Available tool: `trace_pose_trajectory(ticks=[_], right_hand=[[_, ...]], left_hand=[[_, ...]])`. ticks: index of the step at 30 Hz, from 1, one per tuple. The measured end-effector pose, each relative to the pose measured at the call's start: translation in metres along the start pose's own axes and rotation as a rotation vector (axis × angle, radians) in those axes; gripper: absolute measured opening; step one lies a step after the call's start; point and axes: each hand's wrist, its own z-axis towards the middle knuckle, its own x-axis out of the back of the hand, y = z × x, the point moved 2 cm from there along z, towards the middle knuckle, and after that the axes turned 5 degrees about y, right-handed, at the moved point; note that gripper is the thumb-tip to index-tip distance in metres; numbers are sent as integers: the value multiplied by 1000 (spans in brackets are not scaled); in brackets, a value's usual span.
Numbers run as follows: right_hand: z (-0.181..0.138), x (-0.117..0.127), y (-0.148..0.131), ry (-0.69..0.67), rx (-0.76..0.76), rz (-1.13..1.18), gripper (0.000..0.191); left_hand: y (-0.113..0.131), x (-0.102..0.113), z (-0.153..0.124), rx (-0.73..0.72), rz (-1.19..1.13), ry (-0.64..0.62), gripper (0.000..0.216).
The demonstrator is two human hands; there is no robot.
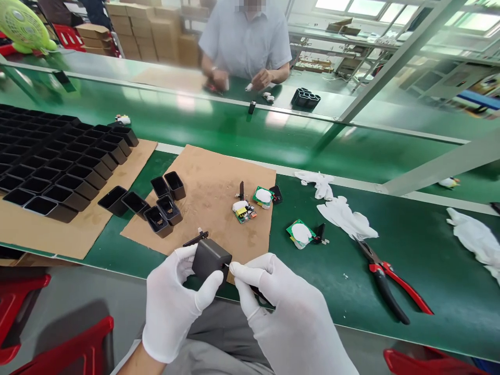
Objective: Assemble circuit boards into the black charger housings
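Observation:
My left hand (172, 302), in a white glove, grips a black box-shaped plastic housing (211, 259) near the table's front edge. At the housing's right end, the fingers of my gloved right hand (287, 299) are pinched by a small opening. Something thin and light shows at their tips, too small to name, and a dark piece is partly hidden beneath them. Just behind the housing lies a black part with a metal prong (196, 238). Farther back on the cardboard (207, 172) rest a circuit board (244, 211) and a green board with a white blob (263, 196).
Another such board (300, 234) and red-and-black pliers (390, 286) lie to the right, with white gloves (346, 216) behind. Several loose housings (135, 203) stand left, beside many in rows (58, 156). A person (246, 47) works across the table.

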Motion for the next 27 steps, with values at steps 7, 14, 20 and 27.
trace_pose_trajectory(ticks=[7,14,20,27], right_hand=[[-2,-5,6,-47,-138,-38,22],[1,-16,22,-324,-323,42,54],[8,-27,28,-522,-484,221,46],[5,-38,28,-415,-546,417,41]], left_hand=[[-8,-4,-7,-174,133,25,39],[-1,-3,-14,-416,469,219,44],[4,-4,-13,-517,621,297,44],[3,-3,-11,-530,692,330,44]])
